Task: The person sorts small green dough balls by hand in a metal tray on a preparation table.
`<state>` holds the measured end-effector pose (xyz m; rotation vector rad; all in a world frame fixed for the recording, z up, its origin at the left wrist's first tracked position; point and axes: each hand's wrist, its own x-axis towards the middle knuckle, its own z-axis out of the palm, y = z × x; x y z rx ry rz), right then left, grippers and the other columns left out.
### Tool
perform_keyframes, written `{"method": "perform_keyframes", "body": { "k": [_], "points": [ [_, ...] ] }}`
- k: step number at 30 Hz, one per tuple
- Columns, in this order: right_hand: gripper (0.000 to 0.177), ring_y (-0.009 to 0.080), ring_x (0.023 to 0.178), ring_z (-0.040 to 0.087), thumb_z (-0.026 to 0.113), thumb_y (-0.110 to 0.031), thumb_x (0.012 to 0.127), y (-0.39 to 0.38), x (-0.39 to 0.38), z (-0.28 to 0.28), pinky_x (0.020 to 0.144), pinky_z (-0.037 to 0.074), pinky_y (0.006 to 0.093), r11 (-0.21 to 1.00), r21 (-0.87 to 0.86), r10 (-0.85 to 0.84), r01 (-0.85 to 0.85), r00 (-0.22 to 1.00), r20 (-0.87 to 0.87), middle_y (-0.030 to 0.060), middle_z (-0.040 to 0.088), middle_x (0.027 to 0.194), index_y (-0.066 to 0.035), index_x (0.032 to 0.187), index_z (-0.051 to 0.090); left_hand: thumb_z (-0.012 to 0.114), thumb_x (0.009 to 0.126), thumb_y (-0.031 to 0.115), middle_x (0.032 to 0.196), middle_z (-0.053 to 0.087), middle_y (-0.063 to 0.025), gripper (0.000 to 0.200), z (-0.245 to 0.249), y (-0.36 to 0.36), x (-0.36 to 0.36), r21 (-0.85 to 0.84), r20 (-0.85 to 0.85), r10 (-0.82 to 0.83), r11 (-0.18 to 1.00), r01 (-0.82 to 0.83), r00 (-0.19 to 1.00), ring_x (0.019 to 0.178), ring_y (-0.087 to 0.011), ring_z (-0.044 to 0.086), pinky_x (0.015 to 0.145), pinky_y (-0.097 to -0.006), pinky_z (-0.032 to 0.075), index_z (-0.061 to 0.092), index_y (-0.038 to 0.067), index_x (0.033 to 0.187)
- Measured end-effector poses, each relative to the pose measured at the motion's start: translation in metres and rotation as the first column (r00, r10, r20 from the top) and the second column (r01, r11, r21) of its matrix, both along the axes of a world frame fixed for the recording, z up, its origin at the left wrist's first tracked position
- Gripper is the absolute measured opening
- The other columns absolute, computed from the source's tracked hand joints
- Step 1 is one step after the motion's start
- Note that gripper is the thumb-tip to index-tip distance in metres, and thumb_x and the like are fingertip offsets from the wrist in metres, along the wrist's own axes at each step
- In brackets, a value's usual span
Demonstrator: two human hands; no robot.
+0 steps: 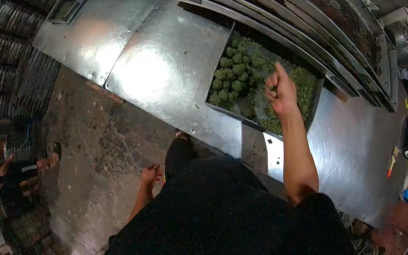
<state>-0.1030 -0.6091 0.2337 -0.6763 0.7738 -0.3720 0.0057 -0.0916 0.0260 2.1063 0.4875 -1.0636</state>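
My right hand (pixel 284 92) is over the right half of a dark, rectangular metal tray (pixel 244 121). Its index finger points outward while the other fingers bend loosely, and I see nothing held in it. Green, rough-surfaced dough-like balls (pixel 233 71) sit clustered along the tray's left side. Loose green crumbly mixture (pixel 302 89) covers much of the rest. My left hand (pixel 152 174) hangs low by my side, away from the table. Its fingers are half bent and apart, with nothing visible in them.
A shiny metal worktable (pixel 180 71) carries the tray. Stacked metal trays (pixel 283 20) line its back edge. Racks of trays (pixel 8 61) stand at far left. Another person (pixel 17 173) is on the floor side at lower left. An orange-tipped tool (pixel 392 162) lies at right.
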Motion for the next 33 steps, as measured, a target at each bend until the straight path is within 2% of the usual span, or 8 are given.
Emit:
{"method": "perform_keyframes", "body": {
  "k": [3, 9, 13, 20, 24, 28, 31, 33],
  "points": [
    [0.05, 0.0179, 0.045, 0.047, 0.057, -0.04, 0.087, -0.003, 0.051, 0.014, 0.046, 0.037, 0.0306, 0.925, -0.375, -0.016, -0.063, 0.979, -0.204, 0.0048, 0.049, 0.051, -0.008, 0.05, 0.05, 0.054, 0.09, 0.025, 0.077, 0.063, -0.0079, 0.026, -0.04, 0.039, 0.004, -0.082, -0.345, 0.072, 0.991, -0.107, 0.936, 0.059, -0.0168, 0.058, 0.049, -0.0303, 0.045, 0.061, 0.007, 0.107],
    [0.042, 0.0329, 0.091, 0.063, 0.053, -0.04, 0.086, 0.003, 0.124, -0.074, 0.083, 0.048, 0.0434, -0.094, -0.916, -0.352, -0.39, 0.874, -0.336, 0.0212, 0.065, 0.094, -0.002, 0.098, 0.067, 0.052, 0.092, 0.03, 0.081, 0.062, -0.0066, 0.028, -0.061, 0.073, -0.013, -0.022, -0.338, 0.1, 0.993, -0.115, 0.936, 0.062, -0.0178, 0.058, 0.047, -0.0312, 0.042, 0.056, 0.01, 0.111],
    [0.047, 0.0367, 0.117, 0.047, 0.053, -0.041, 0.087, -0.007, 0.059, -0.007, 0.096, 0.04, 0.0417, 0.337, -0.863, -0.124, -0.378, 0.89, -0.438, 0.0221, 0.05, 0.125, -0.005, 0.118, 0.058, 0.05, 0.092, 0.03, 0.087, 0.062, -0.006, 0.027, -0.043, 0.06, -0.013, -0.018, -0.202, 0.116, 0.992, -0.122, 0.973, 0.067, -0.0185, 0.057, 0.048, -0.0307, 0.041, 0.056, 0.01, 0.11],
    [0.033, 0.0376, 0.103, 0.056, 0.053, -0.013, 0.084, -0.043, -0.041, -0.084, 0.087, 0.047, 0.0456, -0.153, -0.533, -0.482, -0.832, 0.533, -0.695, 0.0191, 0.048, 0.127, -0.008, 0.115, 0.059, 0.042, 0.094, 0.038, 0.104, 0.058, -0.0092, 0.036, -0.109, 0.095, -0.014, -0.129, -0.212, -0.53, 0.848, 0.514, 0.821, 0.083, -0.0226, 0.056, 0.056, -0.0299, 0.044, 0.052, 0.012, 0.117],
    [0.033, 0.0372, 0.088, 0.061, 0.052, -0.006, 0.08, -0.014, -0.057, -0.08, 0.075, 0.051, 0.0469, -0.219, -0.602, -0.366, -0.768, 0.636, -0.679, 0.0185, 0.054, 0.116, -0.009, 0.112, 0.062, 0.045, 0.093, 0.034, 0.099, 0.06, -0.0089, 0.036, -0.107, 0.092, -0.014, -0.173, -0.376, -0.208, 0.973, 0.152, 0.903, 0.077, -0.0199, 0.057, 0.057, -0.0307, 0.045, 0.053, 0.012, 0.119],
    [0.028, 0.033, 0.087, 0.062, 0.054, -0.012, 0.082, -0.039, -0.068, -0.074, 0.065, 0.051, 0.0416, -0.189, -0.723, -0.266, -0.665, 0.743, -0.614, 0.0158, 0.058, 0.106, -0.01, 0.108, 0.064, 0.048, 0.092, 0.03, 0.091, 0.063, -0.0087, 0.034, -0.039, 0.053, -0.013, -0.054, -0.259, -0.186, 0.983, 0.178, 0.948, 0.07, -0.0175, 0.059, 0.057, -0.0317, 0.047, 0.056, 0.011, 0.119],
    [0.029, 0.0261, 0.083, 0.063, 0.061, -0.02, 0.082, -0.031, -0.089, -0.014, 0.059, 0.049, 0.0345, 0.381, -0.831, -0.297, -0.404, 0.798, -0.524, 0.01, 0.062, 0.096, -0.01, 0.11, 0.062, 0.051, 0.091, 0.029, 0.083, 0.064, -0.0089, 0.032, -0.012, -0.005, 0.001, -0.013, 0.024, -0.332, 0.943, 0.332, 0.943, 0.065, -0.0173, 0.06, 0.054, -0.0315, 0.046, 0.059, 0.008, 0.114],
    [0.035, 0.0188, 0.076, 0.062, 0.065, -0.024, 0.082, -0.038, -0.114, -0.015, 0.056, 0.044, 0.0287, 0.97, -0.134, -0.201, 0.204, 0.979, 0.037, 0.0032, 0.062, 0.09, -0.011, 0.114, 0.059, 0.052, 0.091, 0.028, 0.08, 0.064, -0.0092, 0.031, -0.012, -0.005, -0.006, -0.159, 0.109, -0.268, 0.946, 0.283, 0.957, 0.063, -0.0178, 0.06, 0.05, -0.0309, 0.046, 0.061, 0.006, 0.111]
  ]
}}
